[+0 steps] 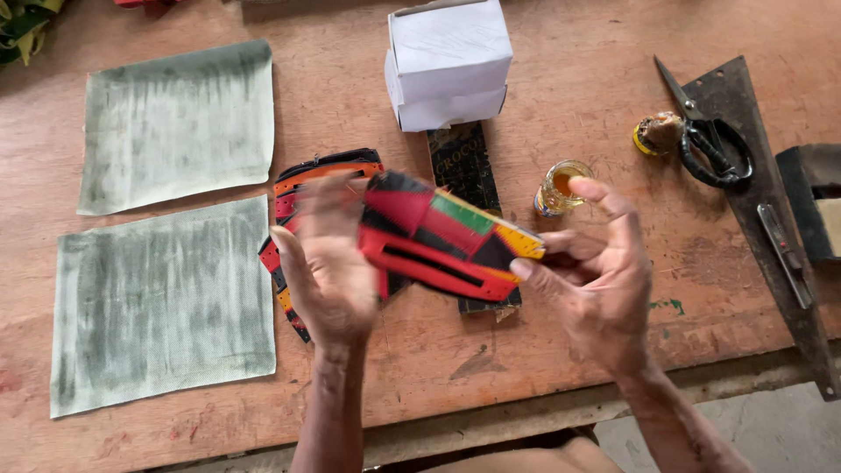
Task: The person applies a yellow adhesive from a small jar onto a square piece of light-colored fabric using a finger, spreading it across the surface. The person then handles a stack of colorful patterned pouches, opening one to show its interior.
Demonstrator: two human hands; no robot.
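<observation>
My left hand grips the left end of a multicoloured patchwork piece in red, black, green and yellow, held above the wooden table. My right hand touches its right tip with curled fingers, thumb raised. The piece is motion-blurred. Under it lies a similar patchwork piece and a dark strip on the table.
Two grey-green cloth sheets lie at left. A white paper-wrapped box stands at the back. A small open glass jar, its lid, black scissors, a dark metal triangle and a utility knife are at right.
</observation>
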